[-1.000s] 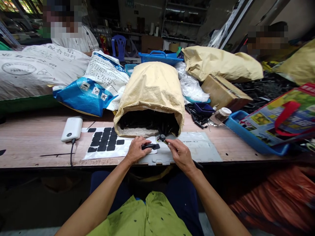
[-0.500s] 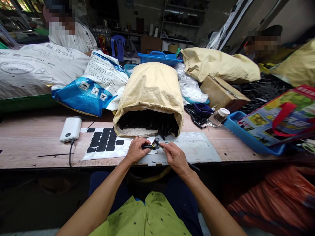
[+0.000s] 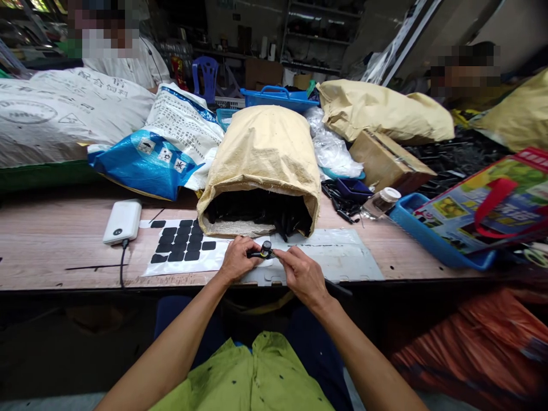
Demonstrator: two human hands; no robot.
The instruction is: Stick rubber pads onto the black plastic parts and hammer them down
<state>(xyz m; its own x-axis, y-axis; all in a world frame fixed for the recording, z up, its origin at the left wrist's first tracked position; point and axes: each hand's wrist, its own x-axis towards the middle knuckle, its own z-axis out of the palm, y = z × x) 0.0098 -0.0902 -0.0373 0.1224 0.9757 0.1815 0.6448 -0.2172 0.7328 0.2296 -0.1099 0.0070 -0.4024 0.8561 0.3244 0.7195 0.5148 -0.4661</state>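
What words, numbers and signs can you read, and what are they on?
"配合饲料", on the white sack.
Triangle sign and oval stamp, same sack: insides too blurred to read.
Three square picture signs, on the blue-and-white bag: one looks like an umbrella; small writing is too tiny.
Colourful package with the red handle: lettering too blurred.
White device: dark mark too small.
No readable numbers.

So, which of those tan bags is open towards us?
The middle tan bag: its wide mouth faces the camera, showing black pieces inside. The long bag behind and the far-right bag show no opening.
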